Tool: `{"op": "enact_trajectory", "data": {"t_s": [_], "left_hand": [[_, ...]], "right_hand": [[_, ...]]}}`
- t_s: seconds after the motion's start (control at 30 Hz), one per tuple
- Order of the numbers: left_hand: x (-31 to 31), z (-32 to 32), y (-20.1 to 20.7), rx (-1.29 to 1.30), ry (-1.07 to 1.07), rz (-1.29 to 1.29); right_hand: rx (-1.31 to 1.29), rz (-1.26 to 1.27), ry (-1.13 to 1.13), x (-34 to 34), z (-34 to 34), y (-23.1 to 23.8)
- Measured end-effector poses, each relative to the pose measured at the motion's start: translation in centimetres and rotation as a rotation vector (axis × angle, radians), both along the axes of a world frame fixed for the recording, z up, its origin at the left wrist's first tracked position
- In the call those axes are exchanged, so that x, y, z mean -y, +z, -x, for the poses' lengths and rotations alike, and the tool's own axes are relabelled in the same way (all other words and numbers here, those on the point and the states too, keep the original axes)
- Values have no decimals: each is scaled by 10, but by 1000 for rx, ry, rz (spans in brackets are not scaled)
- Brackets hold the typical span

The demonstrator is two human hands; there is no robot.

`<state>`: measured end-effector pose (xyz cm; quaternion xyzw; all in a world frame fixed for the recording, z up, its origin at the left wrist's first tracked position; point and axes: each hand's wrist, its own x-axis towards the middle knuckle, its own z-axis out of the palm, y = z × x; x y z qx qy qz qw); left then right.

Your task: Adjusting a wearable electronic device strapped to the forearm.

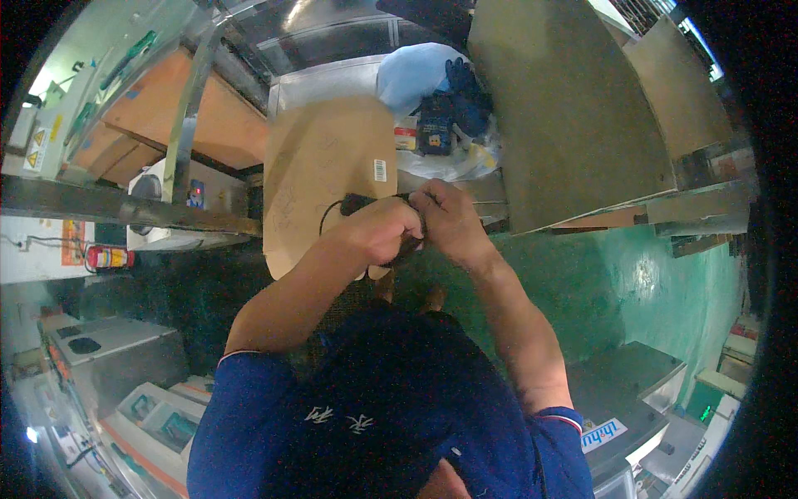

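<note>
My left hand (386,233) and my right hand (453,220) meet in front of me, both with fingers closed around a dark object. Part of that black object (357,202) sticks out past the left hand, and a thin black cord (322,218) loops from it; its kind cannot be made out. Beneath it lies a large brown cardboard piece (324,158) with a white barcode label (380,170). Beyond the hands are dark blue gloves (470,96), a dark packet (435,125), a small red and white box (405,135) and a pale blue plastic bag (407,75).
A big brown board (573,116) stands close on the right. At left, a metal rail (125,204) and an upright post (184,125) border the work spot. A fire extinguisher (110,258) is further left. Grey cabinets (125,358) stand lower left, above green floor (615,274) elsewhere.
</note>
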<state>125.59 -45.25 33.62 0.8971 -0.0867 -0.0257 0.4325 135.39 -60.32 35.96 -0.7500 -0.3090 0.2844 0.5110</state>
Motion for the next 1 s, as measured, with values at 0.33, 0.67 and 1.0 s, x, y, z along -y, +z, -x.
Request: {"op": "enact_trajectory", "data": {"t_s": [0.33, 0.67, 1.0], "left_hand": [[25, -2, 14, -21, -61, -623], [27, 16, 35, 544, 382, -281], [61, 8, 1, -354, 460, 1557]], "right_hand": [[57, -7, -112, -8, -14, -27], [-316, -91, -221, 16, -49, 3], [-593, -325, -132, 13, -50, 25]]}}
